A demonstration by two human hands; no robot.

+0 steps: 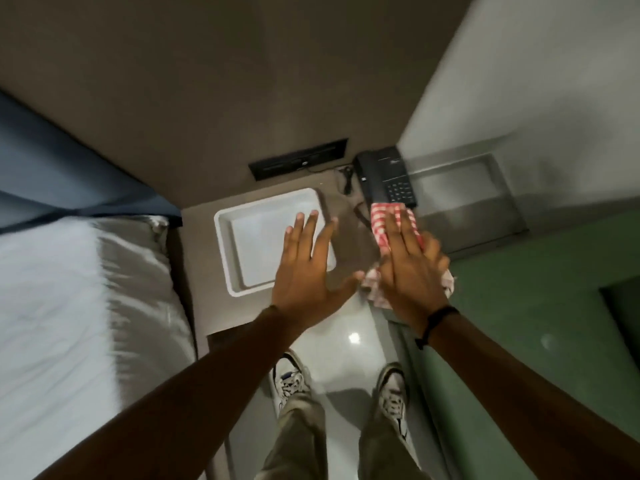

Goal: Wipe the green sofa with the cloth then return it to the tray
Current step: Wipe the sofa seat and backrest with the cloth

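One green sofa [540,306] fills the right side of the room, its seat a flat matte green. Against the wall a grey bedside table [349,237] carries one white rectangular tray [225,237], bare inside, along its left edge, and one black telephone [384,178] at its far right corner; no writing on it can be read. The left hand [306,268] hovers above the tray's near right corner, fingers spread wide, holding nothing. The right hand [408,268] lies flat, fingers together, over the one red-and-white striped cloth [381,233], crumpled at the table's right edge beside the sofa.
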